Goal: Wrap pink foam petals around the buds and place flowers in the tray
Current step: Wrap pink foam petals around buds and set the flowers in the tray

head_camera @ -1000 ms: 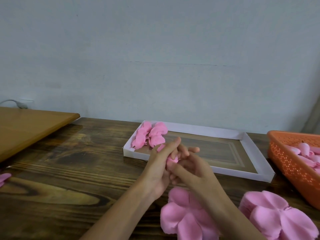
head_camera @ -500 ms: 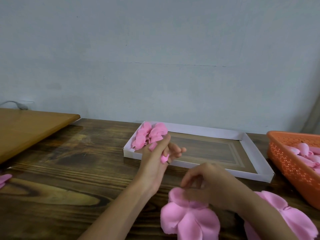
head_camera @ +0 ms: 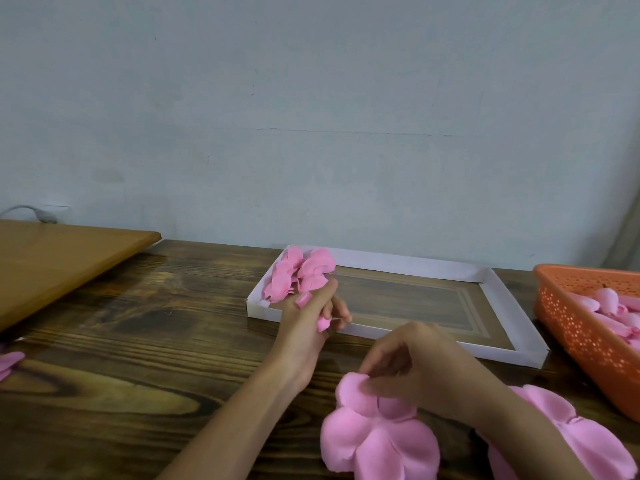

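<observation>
My left hand [head_camera: 308,323] is closed around a small pink bud [head_camera: 322,323], held upright just in front of the white tray [head_camera: 502,341]. Lower down, my right hand [head_camera: 415,368] pinches the top edge of a flat pink petal sheet [head_camera: 377,441] lying on the table. Two wrapped pink flowers [head_camera: 301,275] lie in the tray's far left corner. A second stack of petal sheets [head_camera: 571,434] sits at the lower right, partly hidden by my right forearm.
An orange perforated basket [head_camera: 585,337] holding several pink buds stands at the right edge. A lighter wooden board [head_camera: 62,258] lies raised at the left. Another pink petal piece [head_camera: 8,363] peeks in at the far left edge. A pale wall closes off the back.
My hands have parted: the right one dropped from the bud down to the petal sheet and took its edge. The left hand stayed near the tray with the bud.
</observation>
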Demonstrator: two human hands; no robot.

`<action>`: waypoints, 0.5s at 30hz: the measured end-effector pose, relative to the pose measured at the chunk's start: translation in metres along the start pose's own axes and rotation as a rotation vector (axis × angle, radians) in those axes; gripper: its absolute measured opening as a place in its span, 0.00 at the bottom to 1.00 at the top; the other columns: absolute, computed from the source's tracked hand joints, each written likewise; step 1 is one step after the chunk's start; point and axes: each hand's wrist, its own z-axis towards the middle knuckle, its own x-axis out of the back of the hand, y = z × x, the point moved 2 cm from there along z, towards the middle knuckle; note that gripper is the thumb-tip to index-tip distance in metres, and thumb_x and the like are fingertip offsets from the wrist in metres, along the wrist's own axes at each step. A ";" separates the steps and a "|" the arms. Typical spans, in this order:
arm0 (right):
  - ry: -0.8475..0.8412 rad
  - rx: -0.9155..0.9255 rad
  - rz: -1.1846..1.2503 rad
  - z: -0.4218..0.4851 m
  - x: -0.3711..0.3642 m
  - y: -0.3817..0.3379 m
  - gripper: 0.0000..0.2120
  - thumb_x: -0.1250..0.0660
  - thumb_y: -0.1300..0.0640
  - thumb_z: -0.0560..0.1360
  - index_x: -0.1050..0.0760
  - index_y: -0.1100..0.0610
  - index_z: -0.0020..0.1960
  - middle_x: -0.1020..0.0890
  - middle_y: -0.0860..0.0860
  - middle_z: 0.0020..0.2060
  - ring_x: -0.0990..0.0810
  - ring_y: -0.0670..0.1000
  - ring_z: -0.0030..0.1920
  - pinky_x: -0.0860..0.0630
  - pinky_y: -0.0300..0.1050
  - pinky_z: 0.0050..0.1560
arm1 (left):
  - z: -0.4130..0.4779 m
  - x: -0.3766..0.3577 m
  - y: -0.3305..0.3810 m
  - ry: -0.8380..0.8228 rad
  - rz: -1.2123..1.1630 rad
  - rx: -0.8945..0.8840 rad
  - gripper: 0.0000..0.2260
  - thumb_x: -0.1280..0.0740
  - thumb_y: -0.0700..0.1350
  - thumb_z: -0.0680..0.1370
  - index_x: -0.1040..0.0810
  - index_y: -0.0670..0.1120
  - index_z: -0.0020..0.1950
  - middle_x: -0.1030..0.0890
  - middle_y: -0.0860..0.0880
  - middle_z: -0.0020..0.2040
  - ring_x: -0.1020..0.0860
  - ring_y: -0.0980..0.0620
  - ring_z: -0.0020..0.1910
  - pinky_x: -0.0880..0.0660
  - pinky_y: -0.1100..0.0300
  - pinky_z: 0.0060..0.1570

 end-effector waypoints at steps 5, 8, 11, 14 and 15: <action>0.020 0.074 0.216 -0.001 0.007 -0.002 0.04 0.23 0.53 0.76 0.15 0.47 0.42 0.13 0.43 0.42 0.16 0.43 0.41 0.19 0.41 0.43 | 0.002 0.002 -0.001 -0.039 -0.015 0.048 0.21 0.27 0.50 0.75 0.32 0.46 0.27 0.25 0.43 0.33 0.23 0.49 0.35 0.25 0.58 0.37; -0.013 0.008 0.563 -0.003 0.006 -0.003 0.10 0.30 0.53 0.82 0.21 0.51 0.42 0.22 0.50 0.34 0.26 0.47 0.33 0.29 0.35 0.34 | 0.005 0.004 -0.002 -0.046 -0.031 0.078 0.21 0.27 0.51 0.75 0.31 0.48 0.26 0.23 0.45 0.33 0.22 0.50 0.35 0.24 0.58 0.40; 0.120 -0.143 0.599 0.001 0.002 -0.002 0.14 0.34 0.53 0.83 0.25 0.48 0.38 0.25 0.48 0.33 0.29 0.48 0.35 0.33 0.40 0.36 | 0.005 0.004 -0.002 -0.055 -0.064 0.074 0.21 0.27 0.51 0.75 0.31 0.48 0.27 0.24 0.45 0.34 0.22 0.50 0.36 0.24 0.58 0.39; 0.211 -0.252 0.697 0.005 -0.002 0.000 0.14 0.34 0.54 0.83 0.26 0.51 0.38 0.27 0.51 0.34 0.31 0.51 0.37 0.37 0.46 0.36 | 0.005 0.004 -0.001 -0.048 -0.084 0.064 0.23 0.26 0.49 0.77 0.33 0.47 0.27 0.30 0.43 0.33 0.23 0.49 0.36 0.24 0.58 0.36; 0.220 -0.279 0.768 0.005 -0.004 0.002 0.12 0.34 0.54 0.83 0.26 0.53 0.40 0.29 0.54 0.36 0.32 0.53 0.39 0.38 0.47 0.37 | 0.004 0.003 0.000 -0.060 -0.079 0.071 0.23 0.26 0.49 0.77 0.33 0.47 0.27 0.29 0.43 0.34 0.23 0.48 0.37 0.24 0.58 0.37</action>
